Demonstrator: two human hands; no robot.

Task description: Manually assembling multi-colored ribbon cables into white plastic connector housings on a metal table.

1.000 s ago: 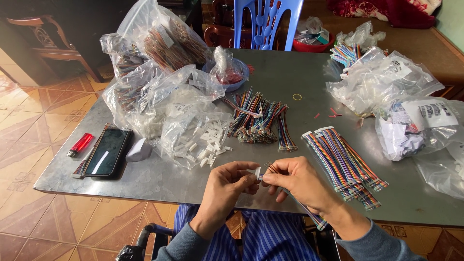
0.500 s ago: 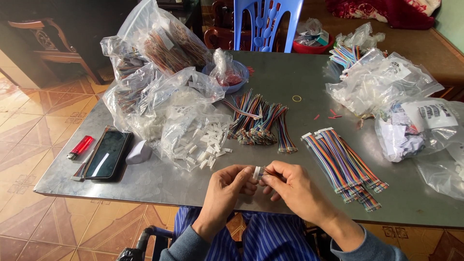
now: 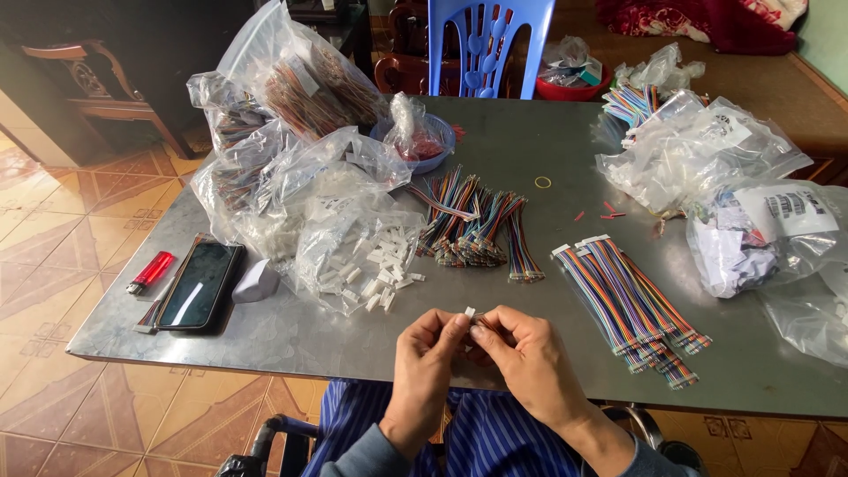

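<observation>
White connector (image 3: pixel 469 312) still between hands (image 3: pixel 481 353)

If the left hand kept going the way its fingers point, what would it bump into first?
Probably the right hand: the left hand points up and right, fingertips meeting over the small white connector. Past that, likely the coloured wire bundles.

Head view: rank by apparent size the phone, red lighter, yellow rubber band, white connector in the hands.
1. Phone, clearly largest.
2. Red lighter.
3. Yellow rubber band and white connector: both tiny and too close to rank; the band lies farther from the camera, and the left hand and right hand partly hide the connector.
</observation>
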